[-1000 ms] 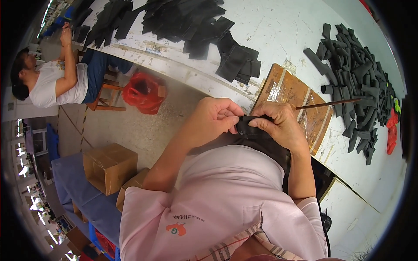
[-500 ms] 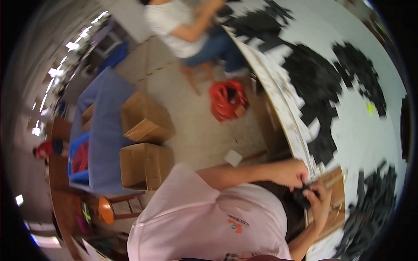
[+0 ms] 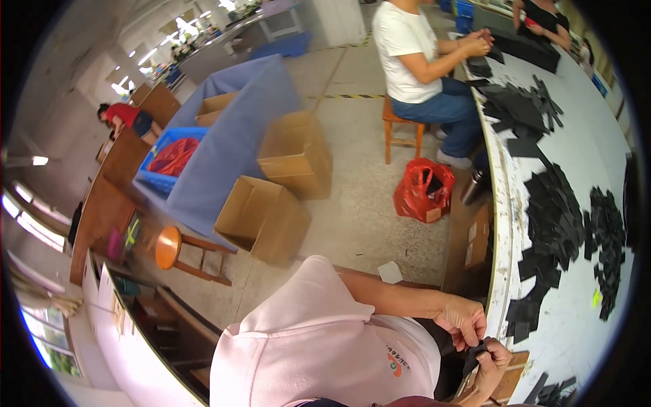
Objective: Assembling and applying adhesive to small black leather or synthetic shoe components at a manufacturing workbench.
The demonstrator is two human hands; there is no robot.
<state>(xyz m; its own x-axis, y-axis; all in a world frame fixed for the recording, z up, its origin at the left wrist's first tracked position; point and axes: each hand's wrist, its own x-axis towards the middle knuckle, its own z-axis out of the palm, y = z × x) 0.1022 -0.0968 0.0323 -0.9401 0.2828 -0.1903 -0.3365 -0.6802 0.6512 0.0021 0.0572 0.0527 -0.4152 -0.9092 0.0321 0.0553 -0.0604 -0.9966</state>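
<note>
In front of me, at the table's near edge, my left hand (image 3: 462,320) pinches the upper end of a small black fabric piece (image 3: 472,359). My right hand (image 3: 494,364) is closed around the same piece, its thumb bent over it. The two hands almost touch, and fingers cover part of the fabric. On the pale table (image 3: 500,271) beyond them lie flat black strips in a large pile (image 3: 553,217), with another heap (image 3: 605,237) farther right. A few more strips (image 3: 549,392) are near my right hand.
A co-worker in a white shirt (image 3: 407,61) sits on a wooden stool at the table's far end. A red plastic bag (image 3: 424,193) stands on the floor. Cardboard boxes (image 3: 264,220), a blue cloth-covered stand (image 3: 237,136) and an orange stool (image 3: 169,247) are to my left.
The view has swung, so the co-worker, boxes and table sit farther right in it, and another person in black shows at the far end. Both hands still hold the black piece.
</note>
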